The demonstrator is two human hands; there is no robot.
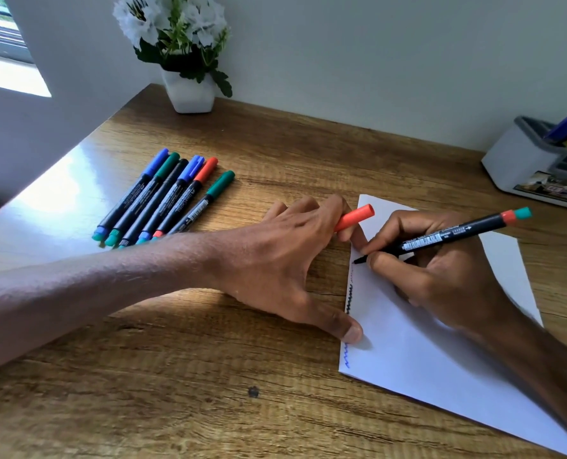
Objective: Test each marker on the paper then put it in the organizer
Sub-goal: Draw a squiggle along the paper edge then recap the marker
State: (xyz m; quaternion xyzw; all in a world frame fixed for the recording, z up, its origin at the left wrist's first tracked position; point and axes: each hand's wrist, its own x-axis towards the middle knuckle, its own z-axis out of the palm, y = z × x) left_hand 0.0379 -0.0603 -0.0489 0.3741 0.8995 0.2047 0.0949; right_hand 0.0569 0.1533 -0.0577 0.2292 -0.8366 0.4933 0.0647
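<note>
We are mid-test. Our right hand [441, 273] pinches the orange marker [454, 235] near its tip, with the nib touching the paper [424, 352] close to its left edge, above the black and blue squiggles. Our left hand [275, 256] pins that edge with the thumb while its fingers clamp the orange cap [355, 217]. Next, we judge, the cap goes on and the marker travels right and back to the organizer [523, 160], where a blue marker [566, 127] stands. The desk [176, 376] looks open along that path. Six capped markers [163, 200] lie well to the left.
</note>
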